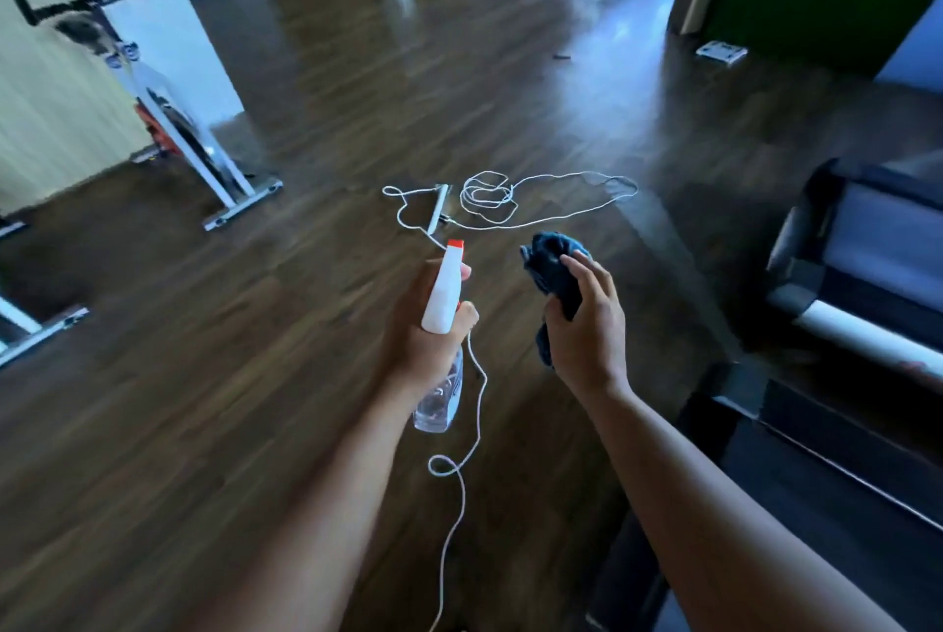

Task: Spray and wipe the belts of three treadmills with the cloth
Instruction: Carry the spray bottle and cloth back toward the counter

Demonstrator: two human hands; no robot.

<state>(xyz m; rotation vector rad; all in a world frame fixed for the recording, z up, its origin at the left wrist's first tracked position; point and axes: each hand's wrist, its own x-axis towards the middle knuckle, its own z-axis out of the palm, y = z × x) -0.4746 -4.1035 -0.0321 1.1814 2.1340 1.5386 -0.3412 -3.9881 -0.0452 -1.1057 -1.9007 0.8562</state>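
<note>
My left hand (pixel 418 325) grips a clear spray bottle (pixel 443 391) with a white head and red nozzle tip, held over the wooden floor. To its right, my right hand (pixel 592 325) holds a bunched dark blue cloth (pixel 553 269). One treadmill (pixel 867 248) with a grey belt stands at the right edge. A second treadmill's dark deck (pixel 816 493) runs along the lower right, beside my right forearm. Both hands are over bare floor, left of the treadmills.
A white cable (pixel 490 195) lies coiled on the dark wood floor ahead and trails back beneath my hands. A white exercise bike (pixel 168 121) stands at the left by a white pillar. A white scale (pixel 721 51) lies far right.
</note>
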